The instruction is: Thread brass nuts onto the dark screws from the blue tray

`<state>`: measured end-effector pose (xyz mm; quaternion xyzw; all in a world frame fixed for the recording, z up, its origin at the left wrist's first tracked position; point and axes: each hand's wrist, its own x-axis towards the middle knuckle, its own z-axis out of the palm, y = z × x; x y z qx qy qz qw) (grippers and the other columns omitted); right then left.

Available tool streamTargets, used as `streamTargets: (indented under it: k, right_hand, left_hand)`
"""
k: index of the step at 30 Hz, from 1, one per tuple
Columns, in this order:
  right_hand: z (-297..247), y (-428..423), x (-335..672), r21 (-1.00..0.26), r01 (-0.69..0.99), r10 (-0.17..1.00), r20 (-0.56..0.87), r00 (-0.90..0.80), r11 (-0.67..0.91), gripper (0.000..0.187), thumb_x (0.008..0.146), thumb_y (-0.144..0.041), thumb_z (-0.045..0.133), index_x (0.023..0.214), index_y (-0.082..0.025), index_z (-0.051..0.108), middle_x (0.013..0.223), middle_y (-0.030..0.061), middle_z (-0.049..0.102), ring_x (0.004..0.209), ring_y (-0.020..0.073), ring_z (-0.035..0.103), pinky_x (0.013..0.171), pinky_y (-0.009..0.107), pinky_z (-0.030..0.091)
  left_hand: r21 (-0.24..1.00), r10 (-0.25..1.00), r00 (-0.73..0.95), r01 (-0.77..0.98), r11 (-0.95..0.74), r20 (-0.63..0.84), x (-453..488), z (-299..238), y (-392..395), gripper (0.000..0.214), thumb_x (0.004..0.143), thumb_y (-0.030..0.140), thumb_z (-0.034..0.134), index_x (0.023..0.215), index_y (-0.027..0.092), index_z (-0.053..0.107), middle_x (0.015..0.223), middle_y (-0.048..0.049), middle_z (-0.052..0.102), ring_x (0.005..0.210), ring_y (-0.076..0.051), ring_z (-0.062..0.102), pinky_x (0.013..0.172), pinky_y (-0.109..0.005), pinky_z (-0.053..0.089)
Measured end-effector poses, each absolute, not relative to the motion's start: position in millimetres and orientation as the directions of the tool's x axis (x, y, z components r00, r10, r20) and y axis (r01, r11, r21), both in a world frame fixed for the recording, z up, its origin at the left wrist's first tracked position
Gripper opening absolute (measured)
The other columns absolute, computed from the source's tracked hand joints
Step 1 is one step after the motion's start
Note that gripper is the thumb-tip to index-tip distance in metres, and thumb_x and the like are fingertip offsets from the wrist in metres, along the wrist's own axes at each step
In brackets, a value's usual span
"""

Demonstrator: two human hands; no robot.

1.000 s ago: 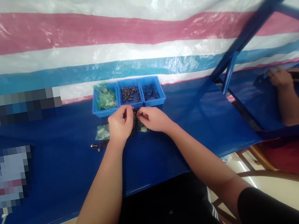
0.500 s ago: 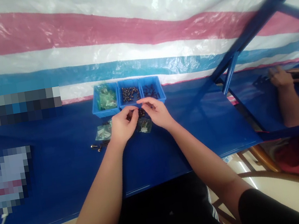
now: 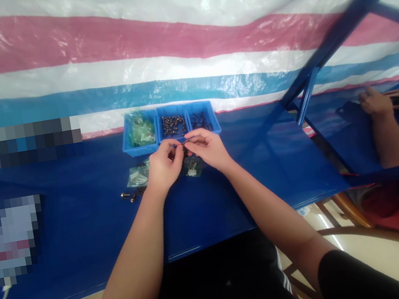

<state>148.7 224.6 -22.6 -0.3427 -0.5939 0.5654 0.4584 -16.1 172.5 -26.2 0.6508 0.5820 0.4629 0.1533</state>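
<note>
My left hand (image 3: pixel 166 165) is closed, thumb and forefinger pinched at a small dark, thin piece (image 3: pixel 185 142). From the other side, my right hand (image 3: pixel 208 150) also pinches this piece, its fingertips almost touching the left ones; the exact kind is too small to make out. Below the fingers lie two clear packets, a left packet (image 3: pixel 137 176) with whitish parts and a right packet (image 3: pixel 192 167) with small metal parts. Some dark parts between the hands are partly hidden. Brass-coloured screws (image 3: pixel 128 196) lie loose beside my left wrist.
Three joined blue bins stand behind my hands: a left bin (image 3: pixel 141 150) with green-tinted packets, a middle bin (image 3: pixel 161 133) with brass-coloured fittings, a right bin (image 3: pixel 214 119) with dark screws. A blue metal frame (image 3: pixel 307 97) rises at right, near another person's hands (image 3: pixel 375 101).
My right hand's fingertips have come down and closed in toward my left fingers. The dark thin piece now shows between both hands. The bins and packets have stayed put.
</note>
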Motion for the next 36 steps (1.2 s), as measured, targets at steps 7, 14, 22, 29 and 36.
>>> streamTargets:
  k: [7, 14, 22, 29, 36]
  right_hand:
    - [-28.8, 222.7, 149.4, -0.935, 0.129, 0.911, 0.281, -0.302, 0.331, 0.021, 0.083, -0.035, 0.072, 0.098, -0.021, 0.076, 0.094, 0.0044, 0.078, 0.075, 0.0159, 0.072, 0.077, 0.032, 0.061]
    - [-29.7, 223.5, 151.0, -0.905, 0.189, 0.899, 0.317, -0.302, 0.382, 0.024, 0.084, -0.033, 0.071, 0.105, -0.022, 0.078, 0.094, 0.0038, 0.079, 0.076, 0.0166, 0.074, 0.081, 0.033, 0.062]
    - [-29.3, 226.2, 152.0, -0.908, 0.161, 0.905, 0.340, -0.254, 0.386, 0.019, 0.083, -0.030, 0.072, 0.099, -0.022, 0.079, 0.098, 0.0042, 0.080, 0.084, 0.0181, 0.075, 0.083, 0.034, 0.063]
    - [-32.0, 227.4, 151.4, -0.921, 0.117, 0.904, 0.329, -0.274, 0.371, 0.021, 0.083, -0.031, 0.072, 0.101, -0.022, 0.078, 0.098, 0.0039, 0.079, 0.083, 0.0177, 0.076, 0.084, 0.034, 0.064]
    - [-32.4, 226.8, 151.7, -0.921, 0.128, 0.906, 0.324, -0.273, 0.368, 0.022, 0.085, -0.032, 0.072, 0.103, -0.024, 0.077, 0.099, 0.0030, 0.079, 0.084, 0.0172, 0.076, 0.086, 0.034, 0.064]
  left_hand:
    - [0.749, 0.900, -0.129, 0.610, -0.259, 0.417, -17.9, -24.8, 172.8, 0.021, 0.098, 0.038, 0.052, 0.105, 0.020, 0.060, 0.060, 0.0048, 0.056, 0.050, -0.011, 0.051, 0.058, -0.024, 0.041]
    - [0.753, 0.912, -0.118, 0.610, -0.246, 0.394, -18.1, -24.7, 172.7, 0.021, 0.099, 0.038, 0.049, 0.108, 0.021, 0.059, 0.060, 0.0046, 0.057, 0.049, -0.012, 0.051, 0.057, -0.025, 0.041]
    - [0.748, 0.910, -0.128, 0.619, -0.238, 0.395, -18.7, -28.1, 173.5, 0.023, 0.097, 0.040, 0.052, 0.107, 0.020, 0.061, 0.060, 0.0042, 0.057, 0.050, -0.012, 0.052, 0.058, -0.025, 0.041]
    - [0.741, 0.918, -0.121, 0.635, -0.221, 0.378, -18.5, -29.2, 174.3, 0.025, 0.099, 0.041, 0.050, 0.108, 0.021, 0.061, 0.061, 0.0036, 0.058, 0.051, -0.013, 0.054, 0.058, -0.025, 0.041]
    - [0.741, 0.922, -0.119, 0.637, -0.214, 0.369, -16.9, -26.0, 173.8, 0.030, 0.102, 0.043, 0.044, 0.104, 0.019, 0.062, 0.071, 0.0001, 0.064, 0.062, -0.014, 0.060, 0.064, -0.025, 0.044]
